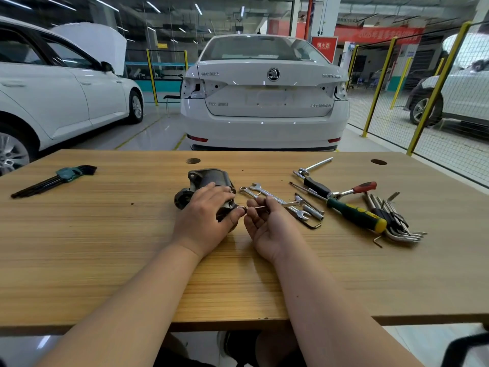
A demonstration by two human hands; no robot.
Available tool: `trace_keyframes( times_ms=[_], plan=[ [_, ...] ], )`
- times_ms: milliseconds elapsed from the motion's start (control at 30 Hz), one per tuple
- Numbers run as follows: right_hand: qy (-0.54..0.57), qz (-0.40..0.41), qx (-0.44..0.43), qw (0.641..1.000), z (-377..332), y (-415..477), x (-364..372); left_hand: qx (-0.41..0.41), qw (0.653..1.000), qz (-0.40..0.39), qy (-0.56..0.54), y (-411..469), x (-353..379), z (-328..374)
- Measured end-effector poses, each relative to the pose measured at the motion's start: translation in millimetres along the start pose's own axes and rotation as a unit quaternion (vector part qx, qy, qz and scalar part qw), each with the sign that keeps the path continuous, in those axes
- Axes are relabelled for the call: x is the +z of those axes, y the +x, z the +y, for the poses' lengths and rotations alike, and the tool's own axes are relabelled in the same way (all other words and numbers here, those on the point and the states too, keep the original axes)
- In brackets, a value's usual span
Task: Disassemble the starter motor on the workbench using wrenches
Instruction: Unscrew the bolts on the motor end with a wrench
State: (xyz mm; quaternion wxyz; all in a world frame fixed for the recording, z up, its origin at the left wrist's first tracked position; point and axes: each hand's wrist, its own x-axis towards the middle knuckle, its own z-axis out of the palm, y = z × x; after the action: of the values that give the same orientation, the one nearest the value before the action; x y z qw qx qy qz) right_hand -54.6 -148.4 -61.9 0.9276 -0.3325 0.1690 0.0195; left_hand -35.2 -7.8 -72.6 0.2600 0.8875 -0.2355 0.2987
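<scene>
In the head view, the starter motor (pixel 209 178) lies on the wooden surface (pixel 105 247) at the centre of the frame. Its long axis runs from the flanged nose at the far end toward the viewer, slanting slightly to the lower right.

The left hand (pixel 203 215) is laid over the motor, its fingers curled round the body and the thumb tip at the near end cap. The right hand (pixel 270 229) is just to the right of that end, palm turned up. Its fingers pinch a small wrench (pixel 258 207), which lies almost level across the frame, crosswise to the motor's axis. The wrench's head points left and meets the end cap right by the left thumb. Whether it sits on a fastener is too small to tell.

The next turn seems to depend on that joint: the right hand swings the wrench while the left hand holds the body from rolling.

The motor has a dark grey, dull, cylindrical casing with a lighter cast nose, and a smaller dark barrel lies along its left side.
</scene>
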Motion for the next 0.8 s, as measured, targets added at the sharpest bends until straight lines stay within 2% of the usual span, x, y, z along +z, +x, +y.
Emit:
trace_keyframes(
  times_ms=[167, 233, 267, 300, 367, 400, 500, 533, 567, 633, 700, 733, 800],
  plan=[
    [-0.074, -0.008, -0.085, 0.994, -1.4, 0.9, 4.2, -0.003, 1.000, -0.011, 0.010, 0.3, 0.9, 0.5],
    [-0.175, -0.009, -0.169, 0.970, -3.5, -2.0, 11.7, -0.003, 1.000, -0.012, 0.014, 0.7, 1.1, 0.7],
    [-0.252, -0.004, -0.220, 0.942, -4.1, -4.9, 17.2, 0.000, 1.000, -0.010, 0.013, 0.6, 1.2, 0.8],
    [-0.333, -0.003, -0.272, 0.903, -4.4, -8.7, 23.3, 0.001, 1.000, -0.009, 0.009, 0.5, 0.7, 1.1],
    [-0.483, -0.014, -0.355, 0.800, -2.1, -16.3, 35.1, -0.008, 1.000, -0.006, -0.014, -0.3, -1.1, 3.7],
    [-0.549, -0.025, -0.386, 0.741, 1.4, -19.5, 39.1, -0.013, 1.000, 0.000, -0.020, -0.6, -2.0, 4.7],
    [-0.703, -0.033, -0.476, 0.528, 17.7, -24.8, 43.8, -0.049, 0.999, -0.009, 0.022, -1.7, -1.1, 3.3],
    [-0.720, -0.035, -0.495, 0.485, 21.4, -25.1, 43.9, -0.068, 0.996, -0.029, 0.050, -1.6, 0.9, 1.4],
    [-0.724, -0.038, -0.504, 0.469, 23.0, -25.8, 43.4, -0.084, 0.993, -0.045, 0.068, -1.4, 1.9, -0.7],
    [-0.717, -0.053, -0.507, 0.475, 20.4, -27.1, 40.4, -0.085, 0.993, -0.046, 0.075, -1.0, 0.0, -0.9],
    [-0.673, -0.094, -0.521, 0.517, 14.0, -31.5, 38.5, -0.028, 0.998, -0.021, 0.059, -0.5, -0.1, 1.3],
    [-0.626, -0.116, -0.527, 0.563, 9.4, -34.1, 39.2, 0.004, 0.999, 0.006, 0.049, -0.2, 0.6, 1.1],
    [-0.486, -0.117, -0.522, 0.691, -2.9, -33.1, 42.6, 0.025, 0.999, 0.007, 0.023, -0.1, 1.1, 0.4]
  ],
)
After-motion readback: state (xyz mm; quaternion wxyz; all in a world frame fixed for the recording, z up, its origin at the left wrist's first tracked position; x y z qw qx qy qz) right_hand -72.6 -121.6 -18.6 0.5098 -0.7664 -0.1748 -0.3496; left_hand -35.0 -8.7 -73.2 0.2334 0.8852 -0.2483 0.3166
